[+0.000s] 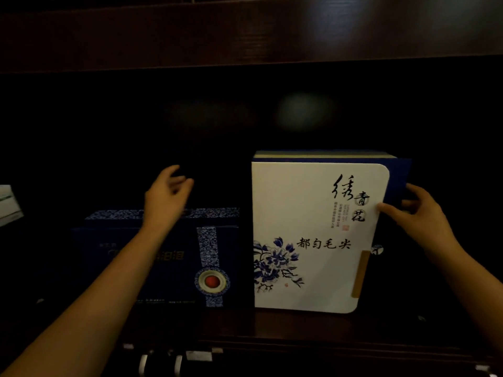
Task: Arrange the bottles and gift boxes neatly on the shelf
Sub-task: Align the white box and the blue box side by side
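Down at the bottom edge, closest of all, some small pale fittings [174,360] catch the light below the front lip of the dark wooden shelf [272,326]. At far left a pale object [8,204] pokes into view, too cropped to name. Next comes the dark blue gift box [163,257], lying with its long axis running left to right along the shelf, a patterned band and a red medallion on its front. The left hand [166,197] hovers above its top edge, fingers loosely spread and holding nothing, so that grip is empty. Right of it, nearly touching, stands the white gift box [313,238], upright, taller than wide, with blue flowers and calligraphy on its face. The right hand [419,213] is at its upper right edge, thumb on the white front and fingers curled behind the blue side, pinching that edge. That hand is plainly the nearer to the white box, which lies just leftward of the grip; squaring it likely turns on a small nudge from that side.
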Demonstrator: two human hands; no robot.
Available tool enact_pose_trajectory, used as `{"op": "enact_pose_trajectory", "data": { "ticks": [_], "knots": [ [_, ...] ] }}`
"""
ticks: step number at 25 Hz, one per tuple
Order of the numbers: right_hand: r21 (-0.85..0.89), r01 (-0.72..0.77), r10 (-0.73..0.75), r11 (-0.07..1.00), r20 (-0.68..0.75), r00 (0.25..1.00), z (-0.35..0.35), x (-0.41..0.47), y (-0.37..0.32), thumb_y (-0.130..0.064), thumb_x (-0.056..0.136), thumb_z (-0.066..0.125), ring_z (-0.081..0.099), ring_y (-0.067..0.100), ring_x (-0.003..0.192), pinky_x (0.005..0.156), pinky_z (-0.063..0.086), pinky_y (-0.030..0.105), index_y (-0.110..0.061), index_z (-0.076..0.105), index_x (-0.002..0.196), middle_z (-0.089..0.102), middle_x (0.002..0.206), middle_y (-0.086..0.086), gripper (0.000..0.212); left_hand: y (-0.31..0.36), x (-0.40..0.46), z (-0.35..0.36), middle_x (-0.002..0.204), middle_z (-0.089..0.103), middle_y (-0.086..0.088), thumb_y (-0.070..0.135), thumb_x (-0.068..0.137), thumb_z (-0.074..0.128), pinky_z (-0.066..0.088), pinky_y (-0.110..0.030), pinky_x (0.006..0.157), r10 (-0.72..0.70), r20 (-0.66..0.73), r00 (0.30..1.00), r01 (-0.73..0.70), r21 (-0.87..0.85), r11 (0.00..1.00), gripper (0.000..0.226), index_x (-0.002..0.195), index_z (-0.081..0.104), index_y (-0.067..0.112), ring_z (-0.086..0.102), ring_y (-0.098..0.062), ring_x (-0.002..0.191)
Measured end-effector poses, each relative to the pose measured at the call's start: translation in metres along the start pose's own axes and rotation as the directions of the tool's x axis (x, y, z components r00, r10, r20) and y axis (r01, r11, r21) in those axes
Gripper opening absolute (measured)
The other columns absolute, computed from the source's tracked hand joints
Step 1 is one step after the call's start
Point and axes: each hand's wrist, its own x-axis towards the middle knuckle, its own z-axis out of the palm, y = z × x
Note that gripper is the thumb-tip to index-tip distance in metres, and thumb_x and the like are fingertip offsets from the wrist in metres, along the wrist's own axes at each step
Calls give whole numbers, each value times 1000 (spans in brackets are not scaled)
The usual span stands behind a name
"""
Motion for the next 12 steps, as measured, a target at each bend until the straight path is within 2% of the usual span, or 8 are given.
{"op": "enact_pose_trajectory", "data": {
  "ticks": [2,4,6,7,9,10,12],
  "knots": [
    [55,60,-54,997,-103,993,-3,-10,-14,-22,77,70,45,34,125,99,45,52,-23,23,141,37,143,17,80,-36,12,-49,130,55,-19,23,89,56,44,-39,96,4,-103,995,15,175,984,48,132,44,8,53,-30,117],
    [99,239,-201,966,-293,935,-3,-25,-37,-21,76,71,38,24,130,105,42,41,-23,23,141,31,146,14,81,-69,21,-89,132,51,-26,21,89,57,42,-51,99,-24,-137,990,71,350,934,51,134,42,4,48,-42,120],
    [75,519,-448,851,-409,795,9,-50,-70,-24,77,70,35,18,130,105,40,27,-20,28,139,30,143,14,74,-90,26,-110,132,49,-30,20,86,62,43,-56,95,-52,-87,995,87,475,876,58,135,39,1,48,-48,117],
    [50,639,-573,768,-392,719,25,-64,-86,-26,78,69,35,19,129,104,39,25,-17,32,137,31,141,12,70,-99,28,-115,135,47,-29,21,83,65,42,-58,97,-56,-11,998,54,533,844,62,136,39,2,46,-47,119],
    [41,773,-749,633,-221,625,72,-92,-115,-27,78,67,35,22,129,106,34,24,-14,38,134,35,138,9,64,-115,27,-114,146,38,-20,28,81,68,33,-60,105,-73,165,984,-52,647,760,68,139,38,11,37,-40,131],
    [48,789,-786,612,-73,614,99,-104,-125,-27,77,68,36,22,129,107,33,23,-15,40,134,38,138,9,64,-122,26,-111,151,32,-14,34,80,67,26,-61,109,-100,212,972,-77,692,718,68,139,37,17,31,-37,136],
    [-2,796,-766,606,268,584,150,-121,-135,-26,79,68,33,26,134,108,34,31,-19,37,137,36,145,11,66,-136,23,-108,154,26,-7,43,80,65,15,-65,111,-143,229,963,-76,739,670,68,139,37,26,24,-32,140]
  ]
}}
